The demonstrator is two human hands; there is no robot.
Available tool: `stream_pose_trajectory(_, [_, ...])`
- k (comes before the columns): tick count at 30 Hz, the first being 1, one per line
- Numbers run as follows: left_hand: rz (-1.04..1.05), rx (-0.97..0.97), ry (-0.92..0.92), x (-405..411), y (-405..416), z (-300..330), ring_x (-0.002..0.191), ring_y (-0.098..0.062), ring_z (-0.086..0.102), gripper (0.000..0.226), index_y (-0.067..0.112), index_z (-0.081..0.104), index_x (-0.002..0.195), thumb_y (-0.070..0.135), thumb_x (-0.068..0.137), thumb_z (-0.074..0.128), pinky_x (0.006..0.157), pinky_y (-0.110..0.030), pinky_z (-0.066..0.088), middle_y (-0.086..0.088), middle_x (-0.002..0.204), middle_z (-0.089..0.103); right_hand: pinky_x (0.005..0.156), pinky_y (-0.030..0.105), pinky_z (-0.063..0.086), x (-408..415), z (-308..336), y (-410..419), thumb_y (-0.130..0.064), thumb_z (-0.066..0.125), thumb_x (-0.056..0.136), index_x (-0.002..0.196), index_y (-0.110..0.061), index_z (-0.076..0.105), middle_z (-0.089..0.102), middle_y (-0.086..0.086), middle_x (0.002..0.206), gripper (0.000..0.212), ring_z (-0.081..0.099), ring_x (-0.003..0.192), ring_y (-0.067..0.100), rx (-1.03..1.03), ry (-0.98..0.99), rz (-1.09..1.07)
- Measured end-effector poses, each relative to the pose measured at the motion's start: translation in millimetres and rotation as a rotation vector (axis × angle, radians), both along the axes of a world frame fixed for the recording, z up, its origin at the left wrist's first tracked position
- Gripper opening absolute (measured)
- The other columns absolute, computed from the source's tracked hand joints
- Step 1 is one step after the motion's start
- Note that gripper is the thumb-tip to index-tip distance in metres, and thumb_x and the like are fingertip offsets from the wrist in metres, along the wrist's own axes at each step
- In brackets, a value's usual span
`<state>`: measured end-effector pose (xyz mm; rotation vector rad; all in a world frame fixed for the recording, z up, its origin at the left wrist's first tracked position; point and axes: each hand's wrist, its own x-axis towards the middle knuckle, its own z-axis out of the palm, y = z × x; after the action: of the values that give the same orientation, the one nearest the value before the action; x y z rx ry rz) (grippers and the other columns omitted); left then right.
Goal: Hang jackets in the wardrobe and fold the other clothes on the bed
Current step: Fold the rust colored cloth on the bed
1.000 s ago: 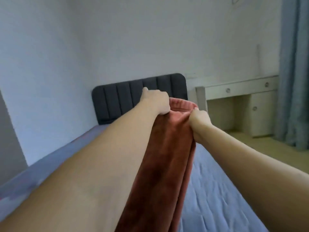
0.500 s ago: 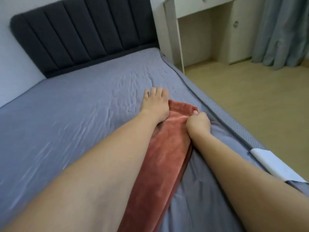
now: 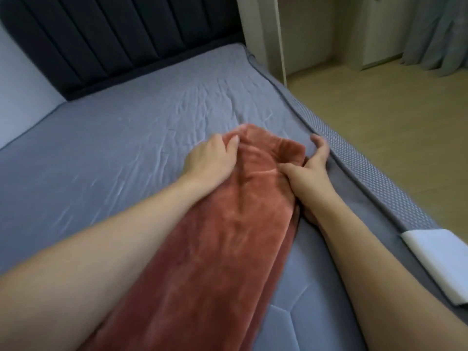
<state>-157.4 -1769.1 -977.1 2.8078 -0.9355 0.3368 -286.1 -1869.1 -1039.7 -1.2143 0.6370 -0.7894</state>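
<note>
Between the two hands, on the grey bed (image 3: 131, 158) near its right edge, lies the rust-red garment (image 3: 228, 244), a long plush strip reaching back toward the person. It looks soft, limp and light, likely to slump and crease, so its far corners seem the best holds. The left hand (image 3: 210, 160) curls its fingers into the far left corner; the right hand (image 3: 312, 171) presses a thumb on the right edge, fingers spread past the cloth. Half a second ago the left fingers lay flat and the right hand pinched that edge.
</note>
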Motion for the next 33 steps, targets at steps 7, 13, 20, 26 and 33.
stream_pose_trajectory(7, [-0.074,0.114,-0.082,2.6,-14.9,-44.8,0.125,-0.034,0.044,0.054,0.011,0.038,0.136,0.051,0.1,0.032,0.102,-0.045,0.03,-0.017,0.136,0.048,0.11,0.021,0.027,3.0,7.6,-16.4,0.001,0.048,0.077,0.144,-0.023,0.032,0.03,0.015,0.142,0.073,0.046,0.124,0.025,-0.249,0.203,-0.192])
stream_pose_trajectory(13, [-0.06,0.26,-0.164,-58.8,135.7,-48.1,0.143,-0.032,0.026,0.078,0.022,0.029,0.152,0.063,0.088,0.011,0.114,-0.058,0.014,-0.01,0.156,0.028,0.114,0.049,-0.015,10.8,41.1,38.3,-0.012,0.042,0.081,0.152,-0.011,0.013,-0.003,0.019,0.159,0.076,-0.003,0.147,0.034,-1.124,0.636,-0.244])
stream_pose_trajectory(20, [0.235,0.154,-0.051,-82.0,242.0,-55.0,0.107,-0.038,0.054,0.074,0.008,0.054,0.129,0.063,0.089,0.025,0.089,-0.049,0.045,-0.014,0.126,0.056,0.115,0.051,-0.014,24.1,-10.1,98.7,-0.061,0.017,0.095,0.154,-0.03,0.005,-0.005,0.002,0.162,0.067,-0.009,0.148,0.022,-1.28,0.86,0.497])
stream_pose_trajectory(26, [0.472,-0.072,0.462,-48.6,234.6,-15.8,0.115,-0.034,0.056,0.057,0.007,0.056,0.125,0.053,0.094,0.041,0.09,-0.036,0.044,-0.017,0.129,0.058,0.116,0.049,-0.013,15.8,-10.9,98.8,-0.057,0.022,0.096,0.154,-0.033,0.008,-0.001,-0.002,0.162,0.064,-0.005,0.149,0.019,-1.284,0.876,0.386])
stream_pose_trajectory(33, [0.427,-0.554,0.559,-13.7,257.5,-8.7,0.112,-0.03,0.058,0.041,0.005,0.063,0.113,0.038,0.102,0.042,0.095,-0.036,0.045,-0.019,0.116,0.064,0.116,0.049,-0.012,-14.6,-6.6,92.5,-0.065,0.014,0.092,0.154,-0.028,0.012,0.001,-0.003,0.162,0.072,-0.003,0.149,0.019,-1.196,1.061,0.193])
